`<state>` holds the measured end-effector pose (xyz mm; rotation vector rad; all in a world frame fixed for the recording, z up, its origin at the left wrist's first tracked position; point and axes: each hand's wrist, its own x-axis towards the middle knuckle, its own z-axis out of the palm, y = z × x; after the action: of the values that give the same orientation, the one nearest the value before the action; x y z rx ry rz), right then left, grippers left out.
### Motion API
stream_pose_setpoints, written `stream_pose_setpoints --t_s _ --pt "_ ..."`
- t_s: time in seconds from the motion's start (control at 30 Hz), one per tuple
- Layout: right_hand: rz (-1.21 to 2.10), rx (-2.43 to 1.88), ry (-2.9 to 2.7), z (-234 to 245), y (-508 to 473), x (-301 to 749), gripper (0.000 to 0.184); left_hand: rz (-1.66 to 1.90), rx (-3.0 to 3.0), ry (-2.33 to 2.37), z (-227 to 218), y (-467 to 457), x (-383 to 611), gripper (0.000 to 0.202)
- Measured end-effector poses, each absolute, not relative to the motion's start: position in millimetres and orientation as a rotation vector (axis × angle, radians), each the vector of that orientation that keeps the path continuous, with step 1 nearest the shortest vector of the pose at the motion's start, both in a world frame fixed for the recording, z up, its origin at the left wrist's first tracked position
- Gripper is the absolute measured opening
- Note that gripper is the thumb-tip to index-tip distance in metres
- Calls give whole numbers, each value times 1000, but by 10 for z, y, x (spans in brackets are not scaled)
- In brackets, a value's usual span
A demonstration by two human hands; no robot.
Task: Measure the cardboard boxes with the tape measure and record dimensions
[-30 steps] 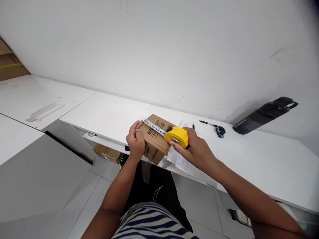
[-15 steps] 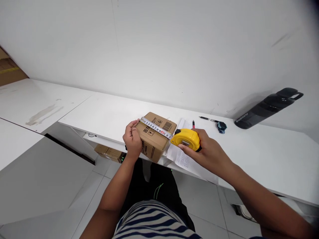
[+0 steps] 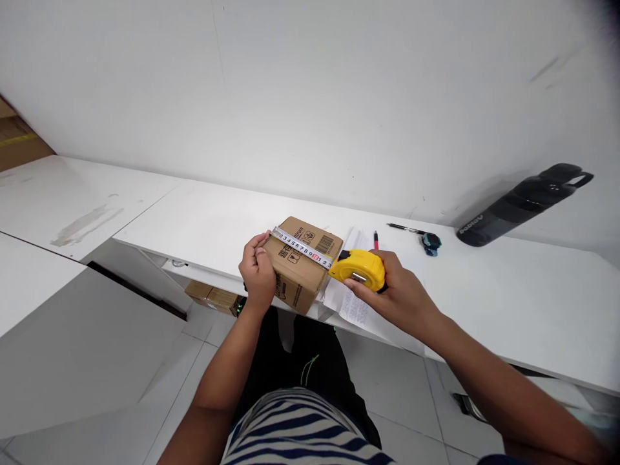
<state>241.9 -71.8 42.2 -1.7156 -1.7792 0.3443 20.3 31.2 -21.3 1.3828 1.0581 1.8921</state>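
A small brown cardboard box (image 3: 303, 274) sits at the front edge of the white desk (image 3: 508, 303). My left hand (image 3: 256, 271) grips the box's left end and pins the tip of a measuring tape blade (image 3: 303, 247) there. The blade lies stretched across the box top. My right hand (image 3: 397, 294) is closed round the yellow tape measure case (image 3: 358, 269), which sits just past the box's right end, above a printed paper sheet (image 3: 353, 310).
A red pen (image 3: 375, 239), a black pen (image 3: 404, 228) and a small dark object (image 3: 431, 243) lie behind the paper. A black bottle (image 3: 526, 203) lies on its side at the back right. Another cardboard box (image 3: 216, 299) sits on the floor under the desk.
My right hand pulled the yellow case to the right, from over the box to just past its right end, drawing out more blade. My left hand kept its hold on the box's left end.
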Motion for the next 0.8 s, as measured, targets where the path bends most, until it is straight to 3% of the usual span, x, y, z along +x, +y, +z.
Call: stream_pose_setpoints --t_s 0.43,0.67,0.8 --pt "318 -1307 -1636 694 22 1788 61 1787 1450 1214 -176 296 168 27" --pt "339 -1235 -1189 226 -211 2139 60 1926 1305 1285 -94 595 -118 22" --pt "533 -1234 -899 44 -187 2213 58 2017 1447 1364 -49 698 -47 27"
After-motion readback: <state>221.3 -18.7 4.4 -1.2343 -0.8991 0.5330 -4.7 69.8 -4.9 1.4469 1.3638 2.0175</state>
